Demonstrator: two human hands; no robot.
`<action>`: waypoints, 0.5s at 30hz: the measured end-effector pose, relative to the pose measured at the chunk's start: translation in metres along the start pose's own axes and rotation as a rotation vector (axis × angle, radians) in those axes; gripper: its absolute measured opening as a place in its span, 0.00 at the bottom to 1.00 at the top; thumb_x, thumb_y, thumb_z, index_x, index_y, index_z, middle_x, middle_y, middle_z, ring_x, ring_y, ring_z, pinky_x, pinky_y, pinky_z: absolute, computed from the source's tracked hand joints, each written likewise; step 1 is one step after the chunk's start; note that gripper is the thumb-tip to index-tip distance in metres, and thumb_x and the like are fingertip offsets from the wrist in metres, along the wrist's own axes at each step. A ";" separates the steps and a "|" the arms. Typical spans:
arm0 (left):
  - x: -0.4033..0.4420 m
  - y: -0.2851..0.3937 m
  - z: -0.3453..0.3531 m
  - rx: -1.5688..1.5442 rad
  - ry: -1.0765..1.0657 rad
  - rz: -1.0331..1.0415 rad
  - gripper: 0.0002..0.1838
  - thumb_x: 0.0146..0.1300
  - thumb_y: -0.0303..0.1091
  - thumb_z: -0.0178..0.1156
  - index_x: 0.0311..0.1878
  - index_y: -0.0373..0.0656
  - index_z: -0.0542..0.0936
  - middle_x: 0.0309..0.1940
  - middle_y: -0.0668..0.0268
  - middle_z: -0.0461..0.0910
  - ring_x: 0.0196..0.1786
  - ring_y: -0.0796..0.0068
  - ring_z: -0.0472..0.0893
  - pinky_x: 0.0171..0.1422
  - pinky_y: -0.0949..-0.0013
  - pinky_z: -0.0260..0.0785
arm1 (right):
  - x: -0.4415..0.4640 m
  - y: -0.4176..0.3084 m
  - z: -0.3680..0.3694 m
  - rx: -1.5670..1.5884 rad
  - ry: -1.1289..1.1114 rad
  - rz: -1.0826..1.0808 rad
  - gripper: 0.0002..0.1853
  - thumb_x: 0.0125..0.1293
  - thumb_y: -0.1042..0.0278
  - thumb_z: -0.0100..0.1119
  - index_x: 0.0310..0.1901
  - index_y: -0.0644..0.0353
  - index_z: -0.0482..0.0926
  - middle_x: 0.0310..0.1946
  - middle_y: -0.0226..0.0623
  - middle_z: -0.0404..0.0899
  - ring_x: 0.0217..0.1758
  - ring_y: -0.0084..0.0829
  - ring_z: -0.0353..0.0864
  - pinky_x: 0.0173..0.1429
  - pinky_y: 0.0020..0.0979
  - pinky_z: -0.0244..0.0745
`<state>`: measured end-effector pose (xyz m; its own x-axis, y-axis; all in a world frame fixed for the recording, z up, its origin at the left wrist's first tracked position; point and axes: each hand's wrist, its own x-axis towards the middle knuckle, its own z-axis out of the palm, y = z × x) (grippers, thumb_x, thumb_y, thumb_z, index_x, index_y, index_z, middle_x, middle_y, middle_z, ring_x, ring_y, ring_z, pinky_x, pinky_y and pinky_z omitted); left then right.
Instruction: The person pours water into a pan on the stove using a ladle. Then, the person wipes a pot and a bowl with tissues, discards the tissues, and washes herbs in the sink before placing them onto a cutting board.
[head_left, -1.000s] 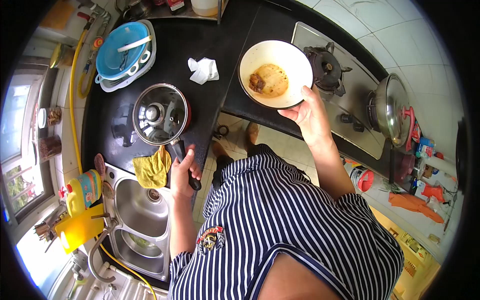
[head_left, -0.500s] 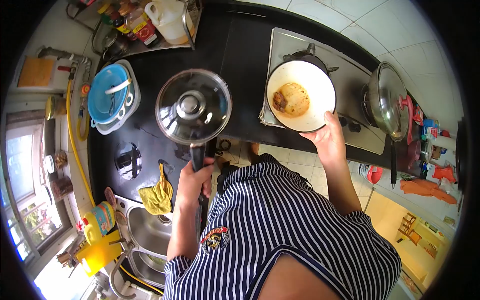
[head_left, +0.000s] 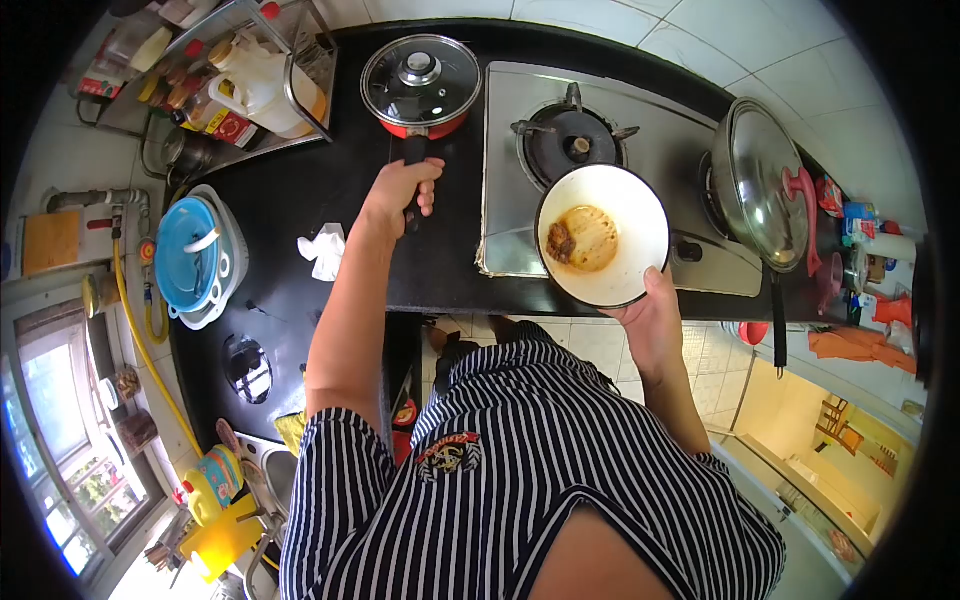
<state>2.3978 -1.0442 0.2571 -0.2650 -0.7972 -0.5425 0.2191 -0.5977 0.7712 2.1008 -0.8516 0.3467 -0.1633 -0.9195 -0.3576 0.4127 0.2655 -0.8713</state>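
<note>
My left hand is closed round the black handle of a red pan with a glass lid, at the back of the black counter, left of the stove. In my right hand is a white bowl with a dark rim, gripped by its near edge, thumb on the rim. Brown residue and a dark clump lie on the bowl's bottom. The bowl is above the front of the gas stove, just in front of the left burner.
A large lidded wok stands on the right burner. A bottle rack is at the back left. Blue and white basins, a crumpled white tissue and a yellow cloth lie on the left counter. The sink is lower left.
My left hand has carried the lidded pan from near the sink to the back of the counter beside the stove. The view has shifted; the bowl stays in my right hand, near the stove.
</note>
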 end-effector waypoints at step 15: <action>-0.057 -0.052 -0.085 1.161 1.005 0.880 0.11 0.64 0.38 0.65 0.44 0.43 0.87 0.42 0.56 0.85 0.48 0.56 0.83 0.57 0.57 0.73 | -0.032 0.016 -0.009 -0.004 0.034 -0.033 0.38 0.70 0.49 0.54 0.74 0.60 0.55 0.68 0.45 0.69 0.67 0.40 0.77 0.63 0.45 0.80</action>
<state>2.4813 -0.9753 0.2198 0.2758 -0.8253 0.4927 -0.8694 0.0043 0.4940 2.1043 -0.8151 0.3412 -0.2076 -0.9174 -0.3395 0.4032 0.2360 -0.8841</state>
